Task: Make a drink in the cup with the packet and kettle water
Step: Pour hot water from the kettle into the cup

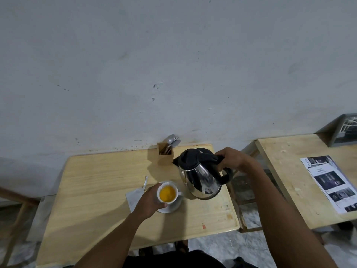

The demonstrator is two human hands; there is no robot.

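A white cup (167,194) with orange liquid in it sits over a white saucer (172,207) on the wooden table (96,186). My left hand (149,203) wraps around the cup's left side. To its right is a steel kettle (201,180) with a black lid and handle, tilted a little with its spout away from me. My right hand (230,158) grips the kettle's handle. A pale opened packet (134,198) lies flat left of the saucer, partly under my left hand. A white spoon-like item (145,181) lies just behind the packet.
A wooden holder (165,153) with several metal spoons stands at the table's back edge by the wall. A second wooden table (301,176) on the right carries a printed sheet (330,182). A gap of floor separates the two tables.
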